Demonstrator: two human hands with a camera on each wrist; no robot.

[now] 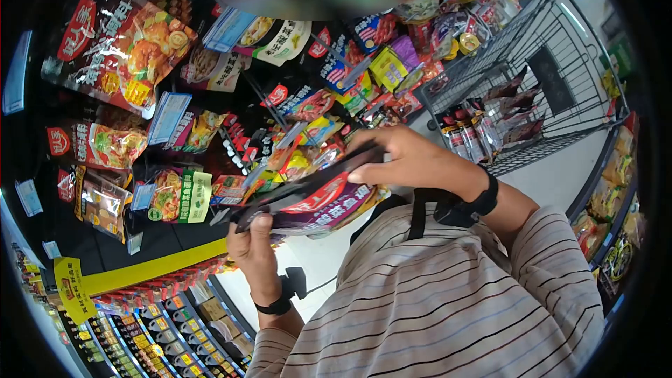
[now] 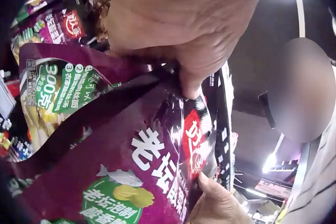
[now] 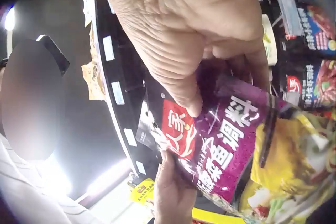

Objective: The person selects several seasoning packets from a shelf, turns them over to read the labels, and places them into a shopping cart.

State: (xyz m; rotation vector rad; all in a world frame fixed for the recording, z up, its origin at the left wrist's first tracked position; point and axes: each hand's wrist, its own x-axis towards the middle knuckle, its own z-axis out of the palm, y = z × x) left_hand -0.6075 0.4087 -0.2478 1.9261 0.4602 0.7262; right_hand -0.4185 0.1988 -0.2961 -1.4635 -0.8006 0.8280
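Both hands hold dark purple seasoning pouches [image 1: 318, 203] in front of the striped shirt. The left hand [image 1: 253, 252] pinches one end, thumb on top. At the other end, the right hand [image 1: 413, 161] grips the edge between thumb and fingers. In the left wrist view, the left hand [image 2: 184, 29] grips the top of a purple pouch [image 2: 121, 166], with another purple pouch [image 2: 58, 87] behind it; the right hand [image 2: 218, 203] is lower down. In the right wrist view, the right hand [image 3: 194, 40] clasps the pouch [image 3: 226, 145], the left hand [image 3: 173, 192] below.
A wire shopping cart [image 1: 518, 91] holding several packets stands at the upper right. Shelves of hanging pouches [image 1: 126, 42] fill the left and centre, with a yellow shelf edge [image 1: 154, 268] below. Another shelf with yellowish packets [image 1: 609, 196] is at the far right.
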